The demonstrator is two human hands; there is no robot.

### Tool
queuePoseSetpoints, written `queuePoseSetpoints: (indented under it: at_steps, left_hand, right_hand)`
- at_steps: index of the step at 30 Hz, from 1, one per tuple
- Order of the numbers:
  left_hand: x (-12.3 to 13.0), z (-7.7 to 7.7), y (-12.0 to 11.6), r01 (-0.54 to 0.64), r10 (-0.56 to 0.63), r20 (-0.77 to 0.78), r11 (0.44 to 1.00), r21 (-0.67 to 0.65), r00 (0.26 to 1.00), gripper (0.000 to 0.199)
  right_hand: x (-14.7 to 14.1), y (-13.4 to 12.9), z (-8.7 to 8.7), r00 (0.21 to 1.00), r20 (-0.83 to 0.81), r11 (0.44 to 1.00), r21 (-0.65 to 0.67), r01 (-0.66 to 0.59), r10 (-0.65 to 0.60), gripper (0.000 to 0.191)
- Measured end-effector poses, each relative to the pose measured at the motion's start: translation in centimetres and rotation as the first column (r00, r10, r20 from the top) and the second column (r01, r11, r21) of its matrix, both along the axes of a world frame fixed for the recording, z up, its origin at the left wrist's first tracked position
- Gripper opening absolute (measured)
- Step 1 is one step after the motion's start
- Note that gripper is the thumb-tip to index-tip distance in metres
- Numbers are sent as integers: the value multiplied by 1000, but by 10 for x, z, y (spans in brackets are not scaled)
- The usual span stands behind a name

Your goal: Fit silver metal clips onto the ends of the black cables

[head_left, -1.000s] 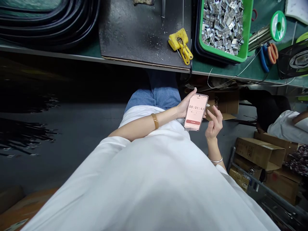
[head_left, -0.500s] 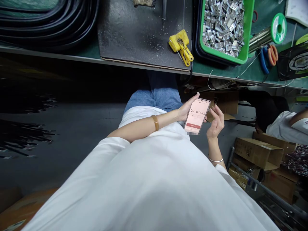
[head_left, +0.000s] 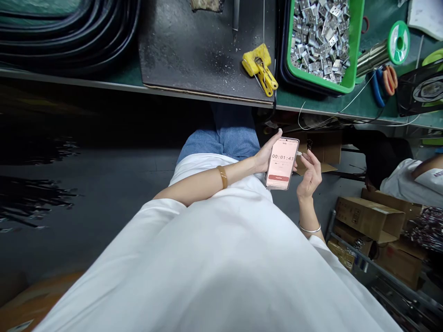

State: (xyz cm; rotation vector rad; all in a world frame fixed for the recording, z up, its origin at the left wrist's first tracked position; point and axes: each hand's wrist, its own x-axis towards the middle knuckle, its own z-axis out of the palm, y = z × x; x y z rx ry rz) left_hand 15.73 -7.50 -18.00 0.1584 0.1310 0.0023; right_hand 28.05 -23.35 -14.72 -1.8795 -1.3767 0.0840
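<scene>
My left hand (head_left: 266, 157) is wrapped round a smartphone (head_left: 281, 167), thumb along its top left and fingertips showing at its right edge. The lit pink screen reads 00:01:43 above a red button. Just right of the phone, my right hand (head_left: 309, 176) is raised with loosely bent fingers apart and nothing in it. Its fingertips come close to the phone's edge; whether they touch I cannot tell. Both hands are over my lap, below the bench edge.
On the bench (head_left: 294, 103) are black cable coils (head_left: 114, 50), a dark board (head_left: 187, 55) with a yellow clip (head_left: 261, 69), a green bin (head_left: 353, 69) of metal parts, a solder spool (head_left: 398, 42) and pliers (head_left: 390, 80). Cardboard boxes (head_left: 367, 216) and a seated person (head_left: 401, 182) are at right.
The phone has turned slightly more upright and shifted a little left in my left hand. My right hand stays beside it, nearly still. The screen still reads 00:01:43.
</scene>
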Motion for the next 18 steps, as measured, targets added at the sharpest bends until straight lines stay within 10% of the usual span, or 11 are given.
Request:
queuePoseSetpoints:
  at_steps: [18]
  left_hand:
    - [-2,7,2,-8,7,-42,1000,-14,999,94]
  right_hand:
    - [-3,2,3,998,-55,999,-40,29,-31,50]
